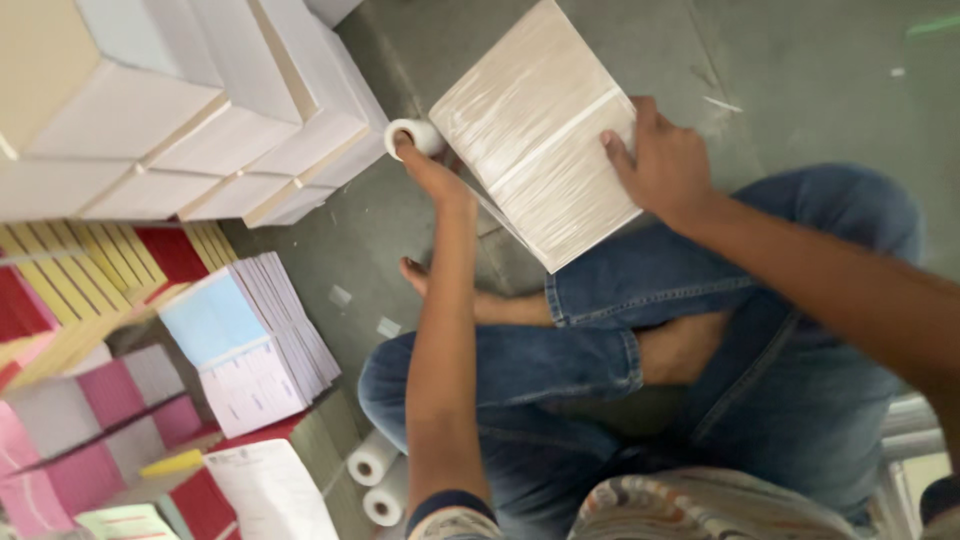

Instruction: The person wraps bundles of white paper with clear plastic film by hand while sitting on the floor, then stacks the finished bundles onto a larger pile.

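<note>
I am sitting cross-legged on the grey floor in blue jeans, with a flat, pale bundle of paper tilted up off my knee in front of me. It is wound in clear film that catches the light in fine streaks. My right hand lies spread on the bundle's right edge, fingers pressed flat on the wrapped face and thumb toward the near corner, steadying it. My left hand is well apart from the right, at the bundle's left edge, with the fingers pushed into the core of a small white roll of film; a sheet of film runs from the roll to the bundle. To my left stand tall stacks of white paper, with piles of pink, red and yellow pads below them (the colours are plain, the print on them too blurred to make out). A fanned stack of pale blue and white forms lies nearer my knee, and two spare rolls rest on the floor just beside my left elbow.
</note>
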